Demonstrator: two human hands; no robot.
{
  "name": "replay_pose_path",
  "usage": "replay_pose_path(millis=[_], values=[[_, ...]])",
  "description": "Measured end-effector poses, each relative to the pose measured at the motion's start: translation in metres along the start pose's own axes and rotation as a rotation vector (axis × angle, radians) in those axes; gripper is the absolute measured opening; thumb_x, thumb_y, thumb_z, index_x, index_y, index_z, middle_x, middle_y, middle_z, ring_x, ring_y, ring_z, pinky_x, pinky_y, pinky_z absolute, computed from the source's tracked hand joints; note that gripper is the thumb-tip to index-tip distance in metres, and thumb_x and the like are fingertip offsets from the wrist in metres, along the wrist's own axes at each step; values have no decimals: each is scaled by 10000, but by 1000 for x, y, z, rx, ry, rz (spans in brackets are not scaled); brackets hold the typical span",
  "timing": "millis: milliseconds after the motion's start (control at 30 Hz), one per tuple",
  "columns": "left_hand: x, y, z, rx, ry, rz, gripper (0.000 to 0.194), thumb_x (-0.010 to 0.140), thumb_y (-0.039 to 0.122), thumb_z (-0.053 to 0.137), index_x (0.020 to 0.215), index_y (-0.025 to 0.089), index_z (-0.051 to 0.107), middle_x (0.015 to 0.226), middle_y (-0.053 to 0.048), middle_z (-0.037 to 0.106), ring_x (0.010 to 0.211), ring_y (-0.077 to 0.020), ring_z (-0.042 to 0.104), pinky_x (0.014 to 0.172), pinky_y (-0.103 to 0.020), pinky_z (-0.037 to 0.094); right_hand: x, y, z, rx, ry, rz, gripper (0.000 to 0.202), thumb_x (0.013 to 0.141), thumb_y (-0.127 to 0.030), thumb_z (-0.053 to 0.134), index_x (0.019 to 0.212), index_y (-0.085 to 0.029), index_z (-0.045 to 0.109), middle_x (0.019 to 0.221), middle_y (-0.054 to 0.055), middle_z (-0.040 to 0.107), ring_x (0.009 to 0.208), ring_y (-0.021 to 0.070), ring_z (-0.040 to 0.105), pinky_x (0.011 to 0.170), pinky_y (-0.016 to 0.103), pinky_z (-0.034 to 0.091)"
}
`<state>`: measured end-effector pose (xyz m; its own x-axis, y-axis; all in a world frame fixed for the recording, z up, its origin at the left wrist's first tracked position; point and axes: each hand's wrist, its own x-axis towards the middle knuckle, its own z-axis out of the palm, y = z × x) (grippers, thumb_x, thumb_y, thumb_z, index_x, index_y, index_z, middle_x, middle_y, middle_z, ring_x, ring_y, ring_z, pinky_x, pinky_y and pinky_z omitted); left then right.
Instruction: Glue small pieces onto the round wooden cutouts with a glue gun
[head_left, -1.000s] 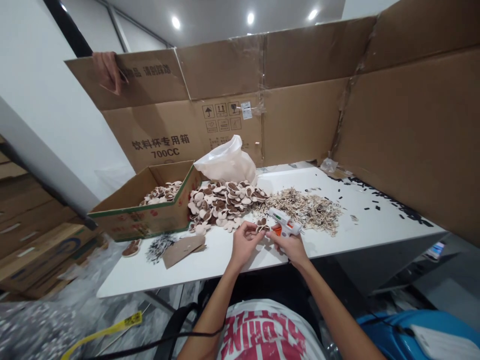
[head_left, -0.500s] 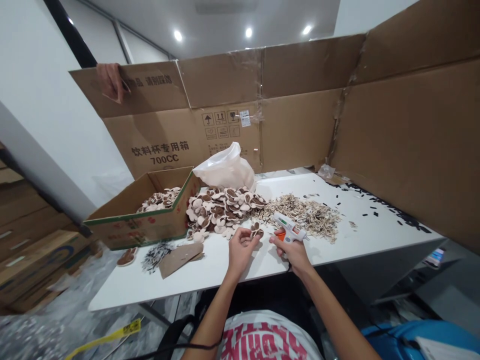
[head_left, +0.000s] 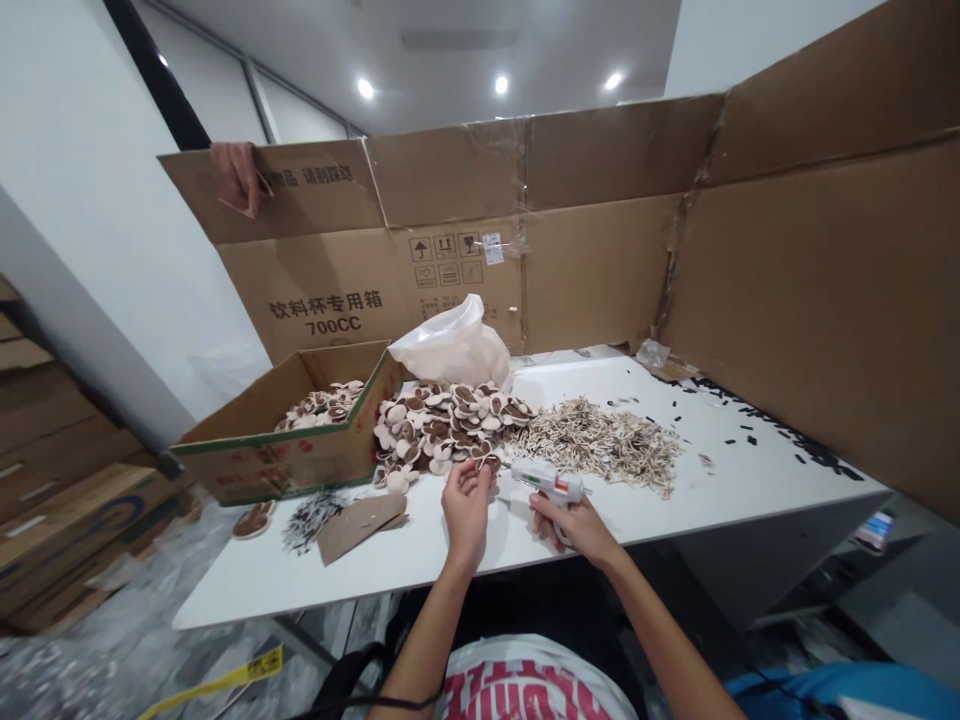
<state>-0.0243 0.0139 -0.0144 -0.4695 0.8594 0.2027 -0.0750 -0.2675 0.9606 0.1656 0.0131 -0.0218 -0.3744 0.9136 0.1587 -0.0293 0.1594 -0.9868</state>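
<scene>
1. The table (head_left: 712, 470) is walled behind and to the right of the glue gun (head_left: 546, 482) by a cardboard screen (head_left: 600, 260); another person's hand (head_left: 238, 175) is hooked over its top left corner, far from the gun. If the screen is tugged, it may be tipped onto the work.
2. An open box (head_left: 285, 450) of finished pieces is set left of the gun; a pile of brown-and-cream discs (head_left: 446, 420) is heaped just behind it, and a heap of pale slivers (head_left: 600, 435) behind and to its right. Loose parts could be fouled by a stray drip of glue.
3. The gun is gripped in the right hand (head_left: 574, 525), its nozzle turned left. Fingers could be burned if the tip is swung too close.
4. A disc piece (head_left: 489, 463) is pinched in the left hand (head_left: 466, 505), just left of the nozzle. It could be dropped or glued askew if the pinch slips.
</scene>
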Motion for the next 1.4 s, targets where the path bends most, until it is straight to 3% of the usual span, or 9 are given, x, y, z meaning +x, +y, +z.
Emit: replay_pose_path(millis=[100,500,867,1400], values=[[0,-1,0,-10,0,-3,462,811,494,817,1070,153,646,976,-111,764,887,-227,770,767,-345,650,0,-1,1,-55,-29,13,622,934,-721,644,610,-190,652,469,24,560,385,144,491,461,245,408],[-3,4,2,-23,-9,-3,437,803,477,825,1031,152,643,964,-108,771,902,-232,775,808,-367,654,5,18,4,-61,75,120,416,873,-541,596,652,-190,630,526,41,625,373,155,528,416,229,414],[-2,4,2,-18,-9,-1,437,794,478,831,1027,153,655,952,-106,771,881,-228,773,804,-364,651,4,7,7,-117,102,171,423,817,-532,557,558,-203,620,480,35,587,368,161,535,402,224,441],[-3,2,2,-34,-16,-22,464,785,473,842,1057,153,645,980,-96,755,892,-222,773,823,-364,647,2,0,7,-166,84,131,440,814,-492,531,497,-203,628,447,45,560,383,172,542,440,236,450]])
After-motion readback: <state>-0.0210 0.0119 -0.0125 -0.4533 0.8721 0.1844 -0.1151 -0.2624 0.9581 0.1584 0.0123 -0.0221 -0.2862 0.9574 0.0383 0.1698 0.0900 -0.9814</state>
